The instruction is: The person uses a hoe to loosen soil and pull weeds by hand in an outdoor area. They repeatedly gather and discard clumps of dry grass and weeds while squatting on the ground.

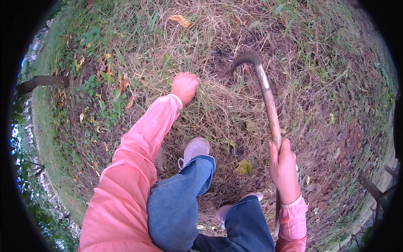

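My left hand [185, 87] is closed in a fist low over the ground, around a bunch of dry grass [206, 94] whose stalks stick out beside it. My fingertips are hidden beneath the knuckles. On the right, my right hand [285, 170] grips the wooden handle [271, 113] of a sickle. The handle's lower end runs down past my wrist. The curved dark blade [247, 57] is at the top, slightly blurred, hooking leftward over the grass, to the right of my left hand and apart from it.
My shoe [196, 148] is planted just below the grass, with the other shoe [225, 212] further back. A yellow-green lump [243, 167] lies between them and the sickle. Tree branches [41, 82] show at the left, more branches [373, 189] at the lower right. Bare reddish soil [352, 141] is at right.
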Demonstrator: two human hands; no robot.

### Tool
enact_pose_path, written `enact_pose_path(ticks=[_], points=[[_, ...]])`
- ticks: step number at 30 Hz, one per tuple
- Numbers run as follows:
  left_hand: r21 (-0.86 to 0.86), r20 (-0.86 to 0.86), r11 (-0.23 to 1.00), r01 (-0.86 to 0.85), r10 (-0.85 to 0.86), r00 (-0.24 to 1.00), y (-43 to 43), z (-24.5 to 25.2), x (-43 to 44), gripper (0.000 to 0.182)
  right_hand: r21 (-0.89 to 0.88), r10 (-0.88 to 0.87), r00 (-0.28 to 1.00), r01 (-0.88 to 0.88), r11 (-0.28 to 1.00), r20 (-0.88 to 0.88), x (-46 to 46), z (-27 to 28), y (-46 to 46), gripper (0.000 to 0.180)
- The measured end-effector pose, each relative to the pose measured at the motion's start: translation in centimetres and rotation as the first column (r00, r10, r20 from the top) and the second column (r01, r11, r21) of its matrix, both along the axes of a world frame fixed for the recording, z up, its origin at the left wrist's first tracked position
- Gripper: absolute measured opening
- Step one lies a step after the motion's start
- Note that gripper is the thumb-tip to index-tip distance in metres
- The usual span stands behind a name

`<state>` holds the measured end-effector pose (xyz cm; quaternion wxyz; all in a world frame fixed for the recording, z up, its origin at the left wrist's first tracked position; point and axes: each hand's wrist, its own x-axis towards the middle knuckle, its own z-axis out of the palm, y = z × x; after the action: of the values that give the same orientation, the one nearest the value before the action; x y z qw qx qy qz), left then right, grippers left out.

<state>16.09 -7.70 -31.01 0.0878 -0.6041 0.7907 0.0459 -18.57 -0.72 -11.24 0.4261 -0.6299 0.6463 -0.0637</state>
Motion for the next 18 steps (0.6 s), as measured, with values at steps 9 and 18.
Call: enact_pose_path(ticks=[9,18], points=[[0.078,0.125,0.991,-0.112,0.102,0.987,1.2,1.5,0.7,0.008,-0.177,0.236,0.967,-0.25,0.952,-0.096,6.4,-9.1,-6.1,0.03],[0.012,-0.048,0.991,0.136,-0.135,0.99,3.3,4.8,-2.2,0.012,0.07,0.207,0.867,-0.197,0.978,-0.453,-10.5,-3.1,7.0,0.028]])
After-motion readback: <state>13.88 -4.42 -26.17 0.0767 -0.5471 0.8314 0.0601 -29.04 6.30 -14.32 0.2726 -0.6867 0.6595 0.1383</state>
